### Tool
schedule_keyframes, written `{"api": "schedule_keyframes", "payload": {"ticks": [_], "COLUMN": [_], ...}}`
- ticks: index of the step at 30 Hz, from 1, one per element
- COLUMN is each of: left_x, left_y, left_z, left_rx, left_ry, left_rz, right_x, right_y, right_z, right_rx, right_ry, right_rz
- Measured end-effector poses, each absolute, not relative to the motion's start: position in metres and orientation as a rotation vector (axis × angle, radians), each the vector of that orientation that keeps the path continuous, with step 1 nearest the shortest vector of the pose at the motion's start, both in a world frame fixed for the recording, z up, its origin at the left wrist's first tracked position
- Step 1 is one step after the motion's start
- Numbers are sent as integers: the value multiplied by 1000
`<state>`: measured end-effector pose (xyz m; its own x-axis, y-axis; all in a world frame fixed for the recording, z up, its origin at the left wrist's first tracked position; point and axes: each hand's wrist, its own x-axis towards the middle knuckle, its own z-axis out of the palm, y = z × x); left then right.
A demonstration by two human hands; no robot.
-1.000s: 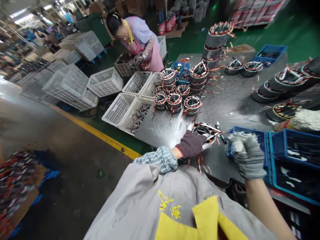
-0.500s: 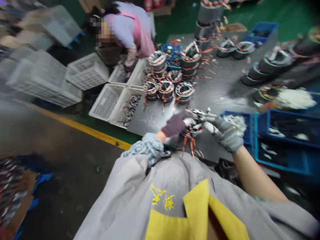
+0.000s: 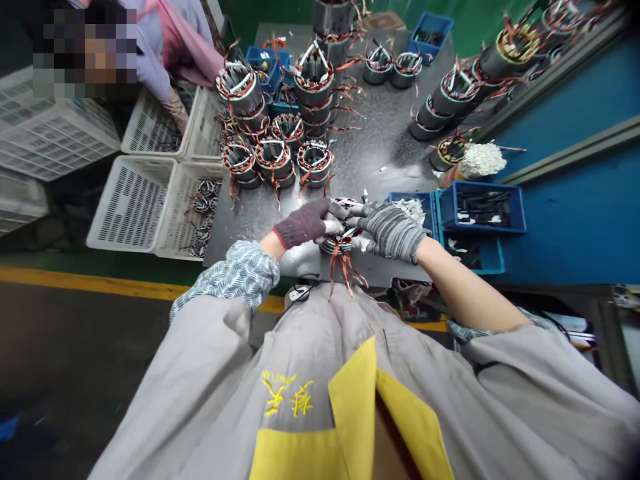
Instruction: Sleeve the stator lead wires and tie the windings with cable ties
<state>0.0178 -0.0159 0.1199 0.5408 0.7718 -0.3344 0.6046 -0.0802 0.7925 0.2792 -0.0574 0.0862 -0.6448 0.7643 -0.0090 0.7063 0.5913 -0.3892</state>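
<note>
A wound motor stator (image 3: pixel 340 243) with copper windings sits at the near edge of the steel workbench (image 3: pixel 370 160), its orange lead wires (image 3: pixel 341 270) hanging over the edge. My left hand (image 3: pixel 305 223), in a dark maroon glove, grips it from the left. My right hand (image 3: pixel 390 231), in a grey knit glove, presses in from the right. Between the two gloves, most of the stator is hidden. Just beyond my hands stand stacks of similar stators (image 3: pixel 273 157), some with white parts in their windings.
White plastic crates (image 3: pixel 133 207) holding small wired parts stand left of the bench, beside a co-worker in a pink apron (image 3: pixel 187 57). Blue trays (image 3: pixel 480 208) and a tuft of white fibre (image 3: pixel 481 160) lie to the right. More stators stand at the far right.
My right hand has moved from above the blue tray onto the stator, and both hands now close on it. The view has tilted down and the whole scene has shifted.
</note>
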Motion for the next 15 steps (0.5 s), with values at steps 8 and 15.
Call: {"api": "schedule_keyframes", "payload": {"ticks": [8,15], "left_x": [17,24], "left_y": [-15,-14], "left_z": [127,101], "left_rx": [2134,1676], "left_ry": [1045,987], "left_rz": [-49,273], "right_x": [289,266], "right_y": [-52,-57], "right_z": [71,76], "right_rx": [-1316,-1295], "right_ry": [-2648,-2598], "right_rz": [487,364]}}
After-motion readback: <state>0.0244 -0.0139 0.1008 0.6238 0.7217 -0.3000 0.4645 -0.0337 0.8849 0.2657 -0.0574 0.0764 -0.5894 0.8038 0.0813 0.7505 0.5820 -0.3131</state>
